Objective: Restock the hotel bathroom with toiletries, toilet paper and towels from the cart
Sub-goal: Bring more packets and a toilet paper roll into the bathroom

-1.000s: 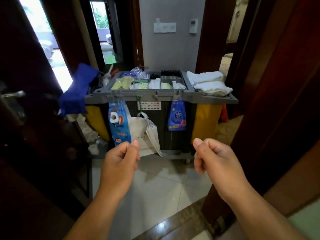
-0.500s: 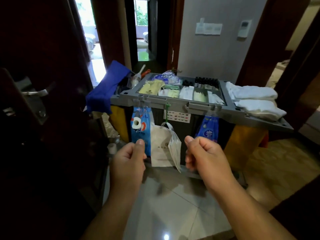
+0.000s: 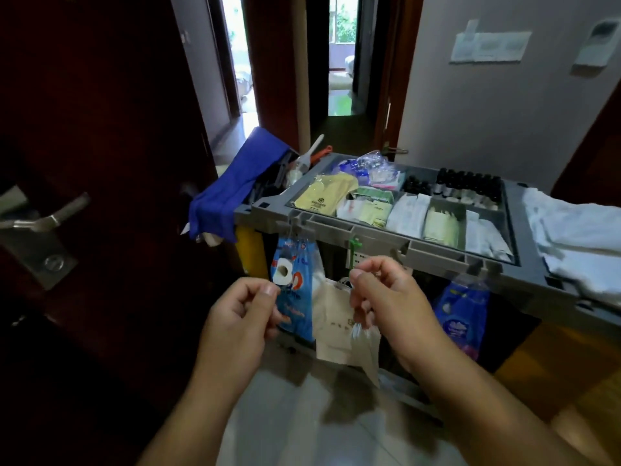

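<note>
Beside the dark wooden door (image 3: 100,146), your left hand (image 3: 235,319) and right hand (image 3: 389,304) hover before the grey housekeeping cart (image 3: 437,253), fingers curled tight, holding nothing.

Dark wood door (image 3: 100,129) at left, metal lever handle (image 3: 50,218). Grey wall (image 3: 487,122) at right, carrying a switch panel (image 3: 489,45). Glossy pale floor tiles (image 3: 295,418). Daylight through far doorways (image 3: 341,55).

We've got a matt grey plastic cart (image 3: 437,253) w/ soft white cloth towels (image 3: 578,230), glossy plastic toilet-paper pack (image 3: 299,314), matt paper bag (image 3: 331,327), brushed-metal door handle (image 3: 43,217), shiny floor tiles (image 3: 302,415).
</note>
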